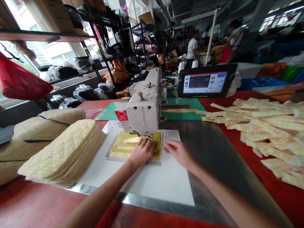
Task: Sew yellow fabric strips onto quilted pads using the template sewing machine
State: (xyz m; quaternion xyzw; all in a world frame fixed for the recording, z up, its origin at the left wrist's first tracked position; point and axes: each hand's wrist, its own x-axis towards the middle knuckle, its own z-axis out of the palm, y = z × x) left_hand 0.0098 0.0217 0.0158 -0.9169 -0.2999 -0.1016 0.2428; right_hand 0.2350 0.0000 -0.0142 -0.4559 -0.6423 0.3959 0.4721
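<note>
An industrial sewing machine (141, 109) stands at the middle of the bench, its needle down over a quilted yellow fabric piece (155, 148) clamped in a flat sewing template (120, 152). My left hand (141, 153) lies on the template and fabric just below the presser foot, with no clear grip. My right hand (179, 155) rests on a white board (155, 182), fingertips near the fabric's right edge and holding nothing. A tall stack of quilted insole-shaped pieces (64, 152) sits to the left, and a loose spread of yellow fabric strips (265, 128) covers the bench on the right.
A touchscreen control panel (205, 82) stands behind the bench at right, beyond a green cutting mat (182, 114). Filled quilted sacks (48, 128) lie at far left. Shelves of black bags line the windows, and two co-workers stand farther back.
</note>
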